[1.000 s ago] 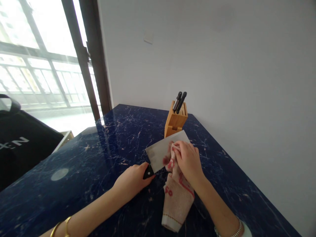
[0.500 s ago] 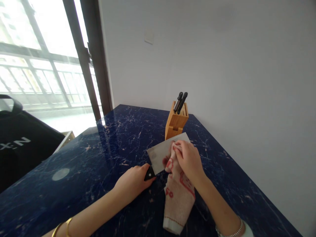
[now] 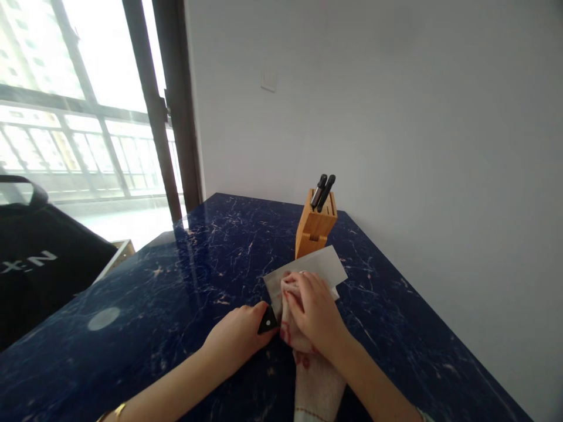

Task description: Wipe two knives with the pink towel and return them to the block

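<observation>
On my feed, far left, a black fabric tote bag (image 3: 39,269) with pale lettering sits below a bright window beside a dark metal door frame (image 3: 169,105). The dark blue marble-veined surface (image 3: 145,293) runs across the view, and a gold bangle (image 3: 116,412) shows on the left wrist. The left hand (image 3: 237,337) has its fingers (image 3: 253,313) clenched round the black handle (image 3: 267,321) of a broad steel cleaver (image 3: 310,265), which lies low on the surface just in front of a slotted bamboo knife block (image 3: 314,228) holding two black-handled knives (image 3: 323,191). I can't tell if the blade touches the block. The right hand (image 3: 312,308) grips a folded cream towel with red print (image 3: 317,390), its fingers (image 3: 292,287) bunched and pressing the cloth onto the blade. I read the step in hand as wiping the blade down; the next move calls for a steady left grip while the cloth crosses the steel. Further right stands a plain white wall (image 3: 440,117).
</observation>
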### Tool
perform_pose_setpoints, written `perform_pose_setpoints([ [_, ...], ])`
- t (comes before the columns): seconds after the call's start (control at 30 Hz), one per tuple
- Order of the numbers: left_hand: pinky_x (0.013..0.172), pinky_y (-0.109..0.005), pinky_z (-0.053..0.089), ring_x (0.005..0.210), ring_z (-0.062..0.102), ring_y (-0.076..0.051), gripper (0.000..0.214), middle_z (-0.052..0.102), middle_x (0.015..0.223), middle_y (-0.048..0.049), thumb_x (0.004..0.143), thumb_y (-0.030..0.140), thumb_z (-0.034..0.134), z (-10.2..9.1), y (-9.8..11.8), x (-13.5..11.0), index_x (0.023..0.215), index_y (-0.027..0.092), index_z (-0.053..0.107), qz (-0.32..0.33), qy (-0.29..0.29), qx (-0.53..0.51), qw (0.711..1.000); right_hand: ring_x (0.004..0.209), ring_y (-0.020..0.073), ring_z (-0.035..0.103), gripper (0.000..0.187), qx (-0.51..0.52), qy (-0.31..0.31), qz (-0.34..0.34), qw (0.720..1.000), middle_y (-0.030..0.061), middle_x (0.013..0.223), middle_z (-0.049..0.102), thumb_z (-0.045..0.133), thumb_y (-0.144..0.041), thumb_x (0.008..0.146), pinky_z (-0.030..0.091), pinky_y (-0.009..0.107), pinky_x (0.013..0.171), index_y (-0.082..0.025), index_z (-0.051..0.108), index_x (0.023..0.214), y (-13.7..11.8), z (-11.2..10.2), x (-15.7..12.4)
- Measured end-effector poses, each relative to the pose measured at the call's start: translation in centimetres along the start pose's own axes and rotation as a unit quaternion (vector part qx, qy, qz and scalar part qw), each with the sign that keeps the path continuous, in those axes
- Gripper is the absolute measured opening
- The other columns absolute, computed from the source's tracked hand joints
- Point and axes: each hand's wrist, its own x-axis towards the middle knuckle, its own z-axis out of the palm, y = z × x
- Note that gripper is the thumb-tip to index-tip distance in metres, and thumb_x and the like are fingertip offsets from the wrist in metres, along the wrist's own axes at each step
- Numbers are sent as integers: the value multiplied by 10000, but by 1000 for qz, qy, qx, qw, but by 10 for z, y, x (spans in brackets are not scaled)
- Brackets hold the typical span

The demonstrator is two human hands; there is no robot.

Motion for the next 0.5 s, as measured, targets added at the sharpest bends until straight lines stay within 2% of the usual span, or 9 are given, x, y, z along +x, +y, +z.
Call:
perform_pose_setpoints([
  [0.17, 548, -269, 432, 706, 652, -237, 255, 674, 755, -51, 772, 444, 465, -3, 3, -1, 865, 225, 559, -9, -8, 3, 1000, 870, 239, 524, 201, -69, 102, 113, 986, 81, 921, 604, 446, -244, 805, 377, 372, 761, -178, 533, 974, 61, -17, 7],
  [0.23, 557, -267, 433, 714, 651, -233, 259, 672, 760, -53, 772, 443, 466, -4, 3, -2, 865, 220, 561, -12, -16, 4, 1000, 856, 236, 531, 222, -75, 129, 139, 979, 85, 924, 606, 438, -244, 792, 382, 374, 759, -171, 529, 982, 77, -22, 6],
  [0.3, 568, -263, 432, 726, 650, -230, 260, 670, 767, -55, 773, 438, 466, -5, 4, -2, 864, 213, 563, -15, -22, 4, 1000, 856, 230, 532, 230, -68, 131, 135, 980, 84, 931, 605, 433, -240, 788, 384, 371, 764, -169, 526, 987, 80, -22, 4],
  [0.5, 561, -259, 429, 726, 649, -230, 256, 672, 774, -58, 777, 434, 466, -7, 3, -2, 863, 214, 564, -18, -24, -7, 1000, 906, 217, 529, 202, -31, 66, 53, 996, 73, 963, 601, 442, -214, 804, 380, 350, 779, -187, 531, 983, 53, -10, 4],
])
